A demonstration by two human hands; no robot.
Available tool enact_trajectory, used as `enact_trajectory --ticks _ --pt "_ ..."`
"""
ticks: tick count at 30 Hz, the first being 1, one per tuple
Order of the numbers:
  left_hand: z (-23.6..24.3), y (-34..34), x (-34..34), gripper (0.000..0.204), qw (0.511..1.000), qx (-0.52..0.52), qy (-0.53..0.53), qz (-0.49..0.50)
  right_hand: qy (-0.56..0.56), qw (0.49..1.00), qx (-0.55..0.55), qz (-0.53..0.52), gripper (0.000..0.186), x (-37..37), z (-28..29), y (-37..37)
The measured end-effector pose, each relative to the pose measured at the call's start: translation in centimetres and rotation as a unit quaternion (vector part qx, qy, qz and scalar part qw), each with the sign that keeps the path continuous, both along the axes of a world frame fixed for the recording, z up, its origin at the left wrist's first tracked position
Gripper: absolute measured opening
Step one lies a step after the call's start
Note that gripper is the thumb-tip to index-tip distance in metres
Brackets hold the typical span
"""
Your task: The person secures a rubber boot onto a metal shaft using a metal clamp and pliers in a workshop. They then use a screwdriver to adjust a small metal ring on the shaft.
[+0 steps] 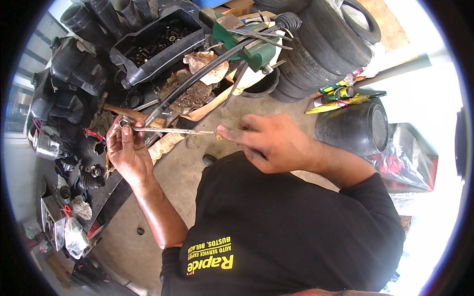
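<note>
My left hand [129, 153] is closed on a small round metal ring [126, 121], pinched between thumb and fingers. From beside it a thin, pale, worn metal rod [173, 130] runs level to my right hand [274, 140]. The fingertips of that hand are pinched at the rod's far end, where a small yellowish bit shows; what it is I cannot make out. A long black shaft [197, 75] slopes down from a green bench vise [259, 53] to just behind my left hand. A ribbed black boot [288, 22] sits at the shaft's upper end.
A black tray [192, 43] of small metal parts lies on the cluttered bench, near a wooden-handled hammer [133, 113]. Stacked tires [321, 44] and a black drum [340, 129] stand to the right. Rubber boots [89, 180] and loose parts cover the left side.
</note>
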State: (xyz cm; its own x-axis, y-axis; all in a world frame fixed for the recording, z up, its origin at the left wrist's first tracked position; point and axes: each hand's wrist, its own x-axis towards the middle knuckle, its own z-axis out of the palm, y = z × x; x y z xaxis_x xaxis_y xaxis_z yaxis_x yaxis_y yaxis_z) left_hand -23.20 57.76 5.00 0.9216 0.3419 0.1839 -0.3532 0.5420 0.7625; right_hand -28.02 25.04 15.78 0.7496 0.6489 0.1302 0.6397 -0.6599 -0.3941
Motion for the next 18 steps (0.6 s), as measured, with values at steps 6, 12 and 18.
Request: enact_trajectory --ticks 6,12,18 --pt "-0.4 -0.3 0.3 0.021 0.998 -0.040 0.021 0.035 -0.020 0.994 0.052 -0.089 0.056 0.1 -0.1 1.1" --pt "-0.2 -0.3 0.2 0.021 0.998 -0.055 -0.034 -0.026 0.522 0.808 0.199 -0.190 0.040 1.7 2.7 0.4" --pt "-0.1 -0.3 -0.2 0.019 0.999 -0.046 -0.010 -0.001 0.111 0.983 0.140 -0.037 0.049 0.9 0.9 1.6"
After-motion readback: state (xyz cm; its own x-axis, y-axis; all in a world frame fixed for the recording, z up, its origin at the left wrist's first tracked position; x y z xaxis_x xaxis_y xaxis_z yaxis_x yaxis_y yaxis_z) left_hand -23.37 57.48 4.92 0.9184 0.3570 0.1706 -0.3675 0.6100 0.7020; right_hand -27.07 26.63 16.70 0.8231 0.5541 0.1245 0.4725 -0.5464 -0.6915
